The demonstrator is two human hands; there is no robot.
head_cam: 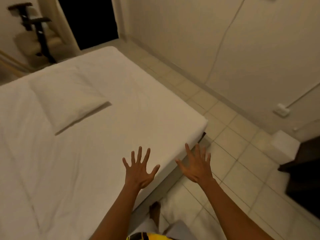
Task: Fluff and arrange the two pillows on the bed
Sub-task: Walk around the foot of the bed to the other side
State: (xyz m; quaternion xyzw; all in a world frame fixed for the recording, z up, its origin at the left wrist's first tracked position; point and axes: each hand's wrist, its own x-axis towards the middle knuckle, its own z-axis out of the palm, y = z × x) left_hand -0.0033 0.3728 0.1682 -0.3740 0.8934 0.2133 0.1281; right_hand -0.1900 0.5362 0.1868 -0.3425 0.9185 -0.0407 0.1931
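both arms extended forward, forearms bare. left hand (138, 170) open, back toward the camera, all five fingers splayed wide and pointing away, thumb out to the right. right hand (196, 168) also open and empty, fingers spread a bit less, thumb out to the left, tilted slightly inward. hands side by side, apart, not touching. a bare foot (155, 209) shows low between the arms.

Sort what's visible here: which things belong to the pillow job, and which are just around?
Job: pillow on the bed; left hand and right hand, both open and empty.
Around: dark stand, wall cable, dark furniture.
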